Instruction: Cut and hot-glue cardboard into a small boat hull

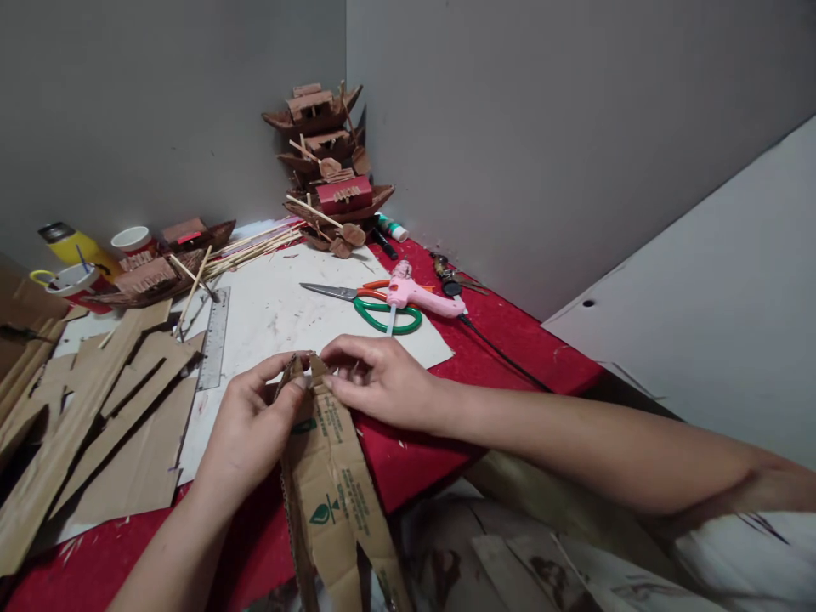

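A folded piece of printed brown cardboard (335, 501) hangs at the table's front edge, its narrow end uppermost. My left hand (255, 416) is closed on the left side of that end, thumb on the printed face. From the right, my right hand (376, 378) pinches the same end with thumb and fingers. Both sets of fingertips meet close together there. Just beyond my hands lie scissors (382, 314) with green and orange handles. A pink hot glue gun (421, 293) rests across them.
Cardboard strips and sheets (140, 459) are heaped on the left beside a clear ruler (215, 340). Model boats (348, 200) are stacked in the back corner, near thin sticks (261, 246). Cups (80, 280) and a yellow bottle (80, 246) stand far left. The glue gun's cord (503, 353) runs right.
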A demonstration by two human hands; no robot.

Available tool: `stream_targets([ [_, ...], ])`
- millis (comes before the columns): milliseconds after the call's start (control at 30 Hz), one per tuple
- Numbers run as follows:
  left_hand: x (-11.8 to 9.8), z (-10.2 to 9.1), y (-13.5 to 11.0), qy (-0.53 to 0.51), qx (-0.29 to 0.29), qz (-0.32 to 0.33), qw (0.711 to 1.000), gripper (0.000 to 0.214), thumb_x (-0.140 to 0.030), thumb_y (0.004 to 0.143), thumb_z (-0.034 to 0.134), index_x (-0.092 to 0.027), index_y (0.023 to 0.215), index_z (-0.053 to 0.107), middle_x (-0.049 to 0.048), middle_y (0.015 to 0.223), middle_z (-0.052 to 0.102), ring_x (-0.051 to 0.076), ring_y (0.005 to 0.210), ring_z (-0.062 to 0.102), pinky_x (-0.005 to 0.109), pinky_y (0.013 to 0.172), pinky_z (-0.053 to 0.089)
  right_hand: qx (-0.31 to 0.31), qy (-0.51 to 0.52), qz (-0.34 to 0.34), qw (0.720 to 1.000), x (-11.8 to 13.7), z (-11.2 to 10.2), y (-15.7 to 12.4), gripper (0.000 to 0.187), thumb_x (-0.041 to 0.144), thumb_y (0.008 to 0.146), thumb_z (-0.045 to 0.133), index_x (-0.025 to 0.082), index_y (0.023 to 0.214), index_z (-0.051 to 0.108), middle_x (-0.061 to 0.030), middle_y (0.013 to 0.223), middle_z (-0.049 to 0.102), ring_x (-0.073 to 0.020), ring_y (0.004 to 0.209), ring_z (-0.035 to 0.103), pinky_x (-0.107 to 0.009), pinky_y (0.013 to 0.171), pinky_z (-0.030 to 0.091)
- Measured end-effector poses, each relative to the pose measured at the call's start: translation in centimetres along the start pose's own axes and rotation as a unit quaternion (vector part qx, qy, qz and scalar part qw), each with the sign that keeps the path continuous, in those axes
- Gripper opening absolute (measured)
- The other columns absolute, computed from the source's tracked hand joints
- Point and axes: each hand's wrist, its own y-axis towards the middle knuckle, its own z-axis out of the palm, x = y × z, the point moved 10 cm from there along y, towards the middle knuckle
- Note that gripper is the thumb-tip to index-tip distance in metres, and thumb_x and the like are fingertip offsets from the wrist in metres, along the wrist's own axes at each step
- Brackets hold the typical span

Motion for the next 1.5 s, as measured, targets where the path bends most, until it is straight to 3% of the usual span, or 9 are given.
stream_targets([
  [100, -0.4, 0.0, 0.0, 0.031, 0.01, 0.016, 0.999, 0.036, -0.029, 0.081, 0.064, -0.019, 0.116, 0.067, 0.0057, 0.111, 0.072, 0.023, 0.107, 0.063, 0.031, 0.093, 0.046, 0.001, -0.014, -0.051, 0.999, 1.3, -0.6, 0.3, 0.009, 0.014, 0.084, 0.055, 0.013, 0.083, 0.064, -0.0013, 0.074, 0.063, -0.0096, 0.066, 0.055, -0.021, 0.064, 0.044],
  [200, 0.0, 0.5, 0.0, 0.057, 0.039, 0.009, 0.998, 0.041, -0.027, 0.082, 0.063, -0.021, 0.123, 0.062, 0.005, 0.115, 0.07, 0.021, 0.109, 0.062, 0.03, 0.093, 0.046, 0.044, -0.015, -0.025, 0.999, 0.5, -0.1, 0.7, 0.01, 0.009, 0.082, 0.054, 0.012, 0.081, 0.064, 0.001, 0.068, 0.06, -0.0082, 0.061, 0.053, -0.02, 0.061, 0.041],
  [367, 0.6, 0.8, -0.2, 0.055, 0.038, -0.01, 0.998, 0.034, -0.027, 0.085, 0.06, -0.019, 0.118, 0.06, 0.0052, 0.103, 0.072, 0.018, 0.087, 0.065, 0.028, 0.075, 0.05, 0.082, -0.018, 0.041, 0.996, -0.9, 0.1, 1.2, 0.011, 0.004, 0.08, 0.055, 0.012, 0.076, 0.062, 0.0045, 0.06, 0.054, -0.0074, 0.057, 0.048, -0.02, 0.059, 0.037],
  [600, 0.3, 0.9, -0.1, 0.069, 0.028, 0.0, 0.997, 0.026, -0.029, 0.087, 0.06, -0.018, 0.111, 0.062, 0.0037, 0.099, 0.069, 0.017, 0.087, 0.061, 0.027, 0.077, 0.047, 0.127, -0.019, 0.058, 0.99, -0.6, 0.4, 2.0, 0.013, 0.001, 0.078, 0.056, 0.012, 0.074, 0.062, 0.0049, 0.059, 0.053, -0.0078, 0.059, 0.045, -0.021, 0.061, 0.033],
  [833, 0.6, 1.5, 0.1, 0.082, 0.056, -0.024, 0.995, 0.021, -0.034, 0.089, 0.058, -0.016, 0.095, 0.065, 0.0013, 0.082, 0.064, 0.016, 0.079, 0.056, 0.024, 0.069, 0.044, 0.137, -0.006, 0.045, 0.99, -1.0, 0.5, 2.0, 0.013, 0.0, 0.079, 0.055, 0.011, 0.075, 0.061, 0.0054, 0.059, 0.051, -0.0074, 0.057, 0.041, -0.021, 0.059, 0.03],
  [1100, 0.1, 1.2, 0.2, 0.131, 0.034, 0.004, 0.991, 0.024, -0.033, 0.088, 0.058, -0.019, 0.07, 0.055, -0.0039, 0.064, 0.046, 0.013, 0.067, 0.051, 0.022, 0.06, 0.04, 0.149, -0.031, 0.009, 0.988, -0.5, 0.5, 1.9, 0.012, 0.004, 0.08, 0.055, 0.013, 0.073, 0.059, 0.0068, 0.056, 0.043, -0.0078, 0.056, 0.035, -0.022, 0.057, 0.027],
  [1267, -0.2, 1.3, 0.1, 0.153, 0.019, 0.009, 0.988, 0.02, -0.031, 0.088, 0.056, -0.019, 0.071, 0.057, -0.0037, 0.063, 0.048, 0.014, 0.064, 0.05, 0.023, 0.058, 0.04, 0.151, -0.043, 0.006, 0.988, -0.4, 0.6, 1.7, 0.014, 0.004, 0.081, 0.054, 0.014, 0.071, 0.057, 0.0057, 0.058, 0.045, -0.0085, 0.057, 0.035, -0.022, 0.057, 0.027],
  [1500, -0.1, 1.6, 0.0, 0.14, 0.02, 0.012, 0.99, 0.018, -0.032, 0.088, 0.056, -0.02, 0.075, 0.059, -0.0022, 0.067, 0.055, 0.016, 0.07, 0.054, 0.025, 0.066, 0.043, 0.159, -0.062, 0.026, 0.985, -0.3, 0.9, 1.5, 0.014, 0.003, 0.081, 0.053, 0.012, 0.074, 0.061, 0.0031, 0.063, 0.054, -0.0085, 0.059, 0.043, -0.022, 0.059, 0.031],
])
